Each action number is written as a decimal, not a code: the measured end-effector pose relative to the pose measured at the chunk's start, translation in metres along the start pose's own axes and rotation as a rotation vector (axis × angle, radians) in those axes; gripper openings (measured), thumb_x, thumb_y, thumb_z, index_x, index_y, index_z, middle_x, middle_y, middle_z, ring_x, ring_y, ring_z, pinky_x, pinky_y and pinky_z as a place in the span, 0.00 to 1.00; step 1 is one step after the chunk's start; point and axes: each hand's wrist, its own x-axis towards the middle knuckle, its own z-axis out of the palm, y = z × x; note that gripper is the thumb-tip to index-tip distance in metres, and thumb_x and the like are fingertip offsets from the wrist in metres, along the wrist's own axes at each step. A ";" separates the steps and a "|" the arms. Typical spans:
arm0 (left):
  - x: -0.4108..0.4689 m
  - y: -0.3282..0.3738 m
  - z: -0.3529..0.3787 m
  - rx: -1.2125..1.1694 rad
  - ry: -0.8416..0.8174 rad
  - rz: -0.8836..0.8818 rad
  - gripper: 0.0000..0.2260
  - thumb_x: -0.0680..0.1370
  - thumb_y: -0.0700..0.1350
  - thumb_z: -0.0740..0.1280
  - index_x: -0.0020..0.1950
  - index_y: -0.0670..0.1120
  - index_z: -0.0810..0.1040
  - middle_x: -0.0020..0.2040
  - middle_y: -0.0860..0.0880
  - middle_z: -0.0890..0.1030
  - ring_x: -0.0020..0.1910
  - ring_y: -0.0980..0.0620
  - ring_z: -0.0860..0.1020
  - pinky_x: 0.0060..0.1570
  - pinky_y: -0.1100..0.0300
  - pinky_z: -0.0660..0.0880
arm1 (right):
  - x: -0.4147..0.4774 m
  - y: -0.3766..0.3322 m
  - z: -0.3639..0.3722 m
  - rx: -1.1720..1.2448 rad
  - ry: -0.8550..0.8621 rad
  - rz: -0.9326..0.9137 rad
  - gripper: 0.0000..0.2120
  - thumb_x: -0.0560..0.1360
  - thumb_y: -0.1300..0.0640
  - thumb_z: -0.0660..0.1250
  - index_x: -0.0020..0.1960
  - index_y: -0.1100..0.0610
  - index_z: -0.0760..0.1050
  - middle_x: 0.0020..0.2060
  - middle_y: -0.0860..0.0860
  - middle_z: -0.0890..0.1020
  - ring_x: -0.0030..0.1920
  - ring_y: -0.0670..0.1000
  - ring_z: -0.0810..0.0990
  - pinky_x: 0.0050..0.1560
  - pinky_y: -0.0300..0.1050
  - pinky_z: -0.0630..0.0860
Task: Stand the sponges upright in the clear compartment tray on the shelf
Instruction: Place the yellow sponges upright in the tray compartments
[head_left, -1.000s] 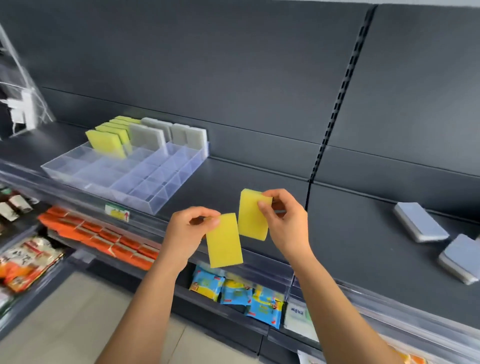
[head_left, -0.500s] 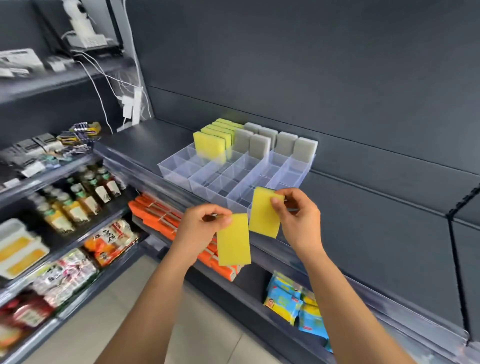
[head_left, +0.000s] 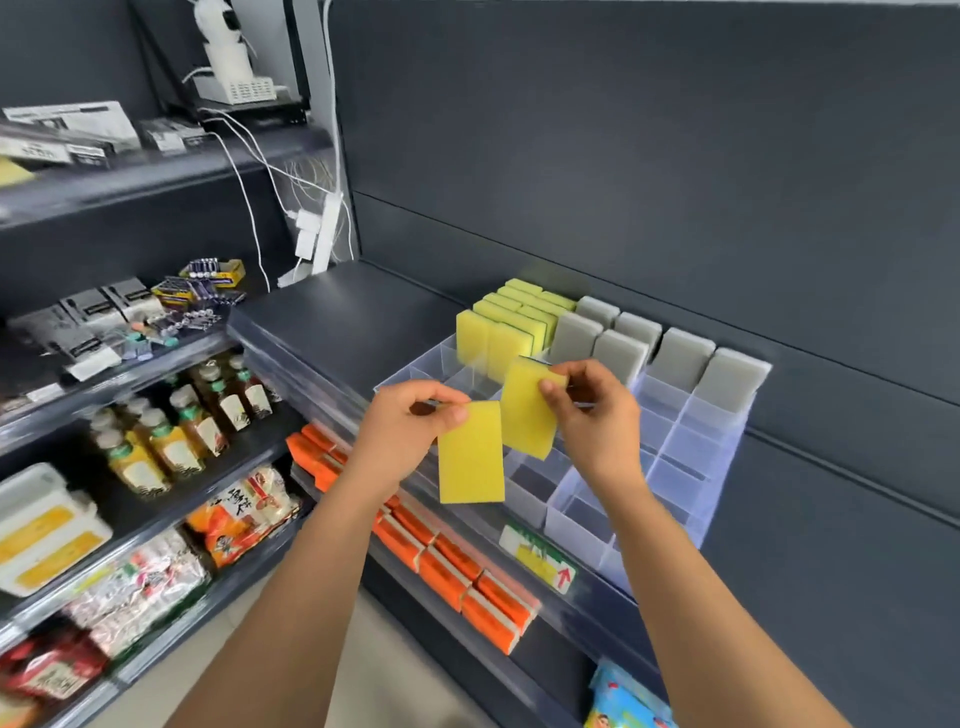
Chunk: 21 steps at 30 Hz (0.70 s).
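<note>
While both hands hover in front of the dark shelf (head_left: 353, 312), each one holds a single yellow sponge over the near part of the clear tray (head_left: 691, 467). In the head view, the left sponge (head_left: 470, 457) hangs with its long axis almost vertical and its broad yellow face turned toward the camera. The left hand (head_left: 402, 426) pinches its top short edge between the thumb and the curled fingers, and the rest of the sponge hangs free below. The right sponge (head_left: 527, 410) sits just beside it and a little higher, its long axis tilted so that the top leans to the right. The right hand (head_left: 597, 415) grips its upper right corner between thumb and fingertips, with the other fingers curled in behind. Whether the two sponges touch where their edges meet cannot be told. The tray rests on the shelf with its back against the rear wall. In its rear compartments stand the yellow sponges (head_left: 498, 338) on the left and the grey sponges (head_left: 623, 348) on the right, all on end and packed in rows. A price label (head_left: 540, 558) sits on the shelf's front rail, orange packs (head_left: 452, 566) lie on the shelf below, and bottles (head_left: 182, 426) stand on the shelves to the left.
</note>
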 end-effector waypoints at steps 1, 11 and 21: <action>0.011 0.000 -0.002 0.003 0.002 0.004 0.10 0.72 0.38 0.72 0.39 0.55 0.83 0.41 0.53 0.82 0.38 0.60 0.79 0.38 0.68 0.74 | 0.009 0.001 0.006 -0.002 0.000 -0.001 0.04 0.73 0.56 0.70 0.44 0.50 0.76 0.36 0.46 0.78 0.38 0.44 0.75 0.37 0.31 0.72; 0.107 -0.016 -0.025 0.048 -0.073 -0.001 0.12 0.72 0.40 0.72 0.38 0.58 0.83 0.39 0.56 0.83 0.39 0.59 0.79 0.40 0.61 0.77 | 0.080 0.022 0.055 -0.083 0.014 0.062 0.04 0.73 0.55 0.70 0.43 0.49 0.76 0.35 0.44 0.78 0.37 0.45 0.75 0.39 0.36 0.72; 0.182 -0.031 -0.037 -0.002 -0.253 -0.003 0.11 0.72 0.38 0.72 0.38 0.55 0.83 0.40 0.54 0.83 0.41 0.55 0.79 0.46 0.54 0.77 | 0.108 0.031 0.076 -0.240 0.092 0.197 0.06 0.70 0.57 0.73 0.45 0.51 0.78 0.34 0.47 0.77 0.34 0.44 0.73 0.36 0.30 0.70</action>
